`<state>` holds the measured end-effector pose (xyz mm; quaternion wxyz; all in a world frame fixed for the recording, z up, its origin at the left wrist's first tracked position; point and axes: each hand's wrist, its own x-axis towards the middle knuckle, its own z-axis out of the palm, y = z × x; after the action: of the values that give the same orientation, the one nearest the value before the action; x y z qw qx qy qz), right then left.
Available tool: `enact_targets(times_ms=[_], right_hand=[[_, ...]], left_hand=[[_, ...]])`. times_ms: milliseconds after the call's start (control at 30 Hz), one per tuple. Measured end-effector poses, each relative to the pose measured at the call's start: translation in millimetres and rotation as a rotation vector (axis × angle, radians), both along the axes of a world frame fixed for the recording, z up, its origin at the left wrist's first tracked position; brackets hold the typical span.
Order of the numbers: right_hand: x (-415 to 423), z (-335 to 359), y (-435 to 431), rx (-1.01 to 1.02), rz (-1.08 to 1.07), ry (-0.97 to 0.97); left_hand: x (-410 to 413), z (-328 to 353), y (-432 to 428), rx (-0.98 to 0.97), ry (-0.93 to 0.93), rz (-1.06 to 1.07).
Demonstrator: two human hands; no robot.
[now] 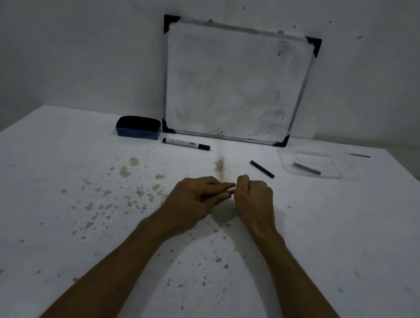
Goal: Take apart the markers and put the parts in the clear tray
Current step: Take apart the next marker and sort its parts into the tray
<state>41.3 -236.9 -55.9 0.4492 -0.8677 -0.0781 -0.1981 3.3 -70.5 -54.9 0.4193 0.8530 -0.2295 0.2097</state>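
Note:
My left hand and my right hand meet at the table's middle, both closed on one marker; only a short pale stretch of it shows between the fingers. A whole white marker with black ends lies farther back. A loose black stick-shaped part rests on the table to the right of my hands. The clear tray stands at the back right and holds one dark grey stick-shaped part.
A whiteboard leans on the wall at the table's back edge. A blue eraser sits left of it. A small grey piece lies behind the tray. Brown stains speckle the white tabletop.

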Motion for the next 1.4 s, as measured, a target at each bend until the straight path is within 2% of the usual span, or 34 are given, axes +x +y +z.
enact_targets(times_ms=[67, 167, 233, 300, 367, 433, 533, 600, 667, 700, 767, 833, 900, 967, 1067, 1167, 1233, 1300, 1400], right_hand=[[-5.3, 1.2, -4.3, -0.081, 0.113, -0.242], [-12.1, 9.6, -11.7, -0.186, 0.255, -0.559], [-14.9, 9.4, -10.8, -0.217, 0.306, -0.569], [-19.1, 9.2, -3.2, -0.135, 0.268, -0.266], [-16.7, 6.0, 1.8, -0.087, 0.199, 0.055], [-10.5, 5.3, 2.5, -0.064, 0.129, 0.185], [-5.7, 5.2, -1.4, -0.051, 0.03, 0.285], [-3.9, 4.8, -3.8, -0.029, -0.006, 0.306], [-5.5, 6.4, -6.5, 0.006, 0.015, 0.251], [-7.8, 6.5, -7.9, 0.007, 0.057, 0.168], [-13.3, 6.9, -11.4, -0.049, 0.188, -0.094], [-22.9, 12.8, -11.3, -0.131, 0.304, -0.305], [-26.9, 11.7, -7.3, -0.152, 0.357, -0.419], [-29.6, 12.0, -1.1, -0.08, 0.33, -0.271], [-24.3, 9.9, -2.0, -0.068, 0.169, 0.161], [-14.8, 11.8, -10.7, -0.059, 0.095, 0.337], [-12.3, 11.4, -12.0, 0.0, 0.073, 0.378], [-14.9, 11.5, -10.7, 0.015, 0.052, 0.317], [-22.9, 10.2, -7.6, -0.088, 0.163, -0.022]], left_hand=[[-3.9, 4.3, 3.3, -0.181, 0.317, -0.14], [-6.2, 16.7, 20.7, -0.221, 0.593, -0.359], [-6.1, 21.6, 31.1, -0.191, 0.678, -0.409], [-6.8, 18.3, 32.1, -0.103, 0.582, -0.29], [-5.9, 12.5, 25.7, -0.047, 0.389, -0.144], [-4.4, 6.7, 19.6, 0.009, 0.183, -0.069], [-5.2, -0.1, 13.9, 0.317, -0.155, 0.078], [-6.3, -1.7, 7.9, 0.396, -0.261, 0.134], [-7.2, -0.6, 1.3, 0.289, -0.205, 0.064], [-7.4, 2.3, -0.6, 0.172, -0.086, -0.014], [-9.4, 10.7, 4.3, -0.072, 0.285, -0.176], [-12.8, 18.5, 19.2, -0.215, 0.64, -0.318], [-14.6, 21.5, 33.3, -0.237, 0.775, -0.389], [-14.2, 21.6, 35.9, -0.161, 0.704, -0.295], [-11.1, 17.1, 21.8, -0.039, 0.436, -0.122], [-9.3, 4.4, 9.6, 0.022, 0.219, -0.038], [-9.3, -1.3, 4.7, 0.052, 0.104, -0.012], [-11.7, -2.8, -1.0, 0.042, 0.058, -0.018], [-12.1, 4.5, 3.4, -0.064, 0.222, -0.088]])
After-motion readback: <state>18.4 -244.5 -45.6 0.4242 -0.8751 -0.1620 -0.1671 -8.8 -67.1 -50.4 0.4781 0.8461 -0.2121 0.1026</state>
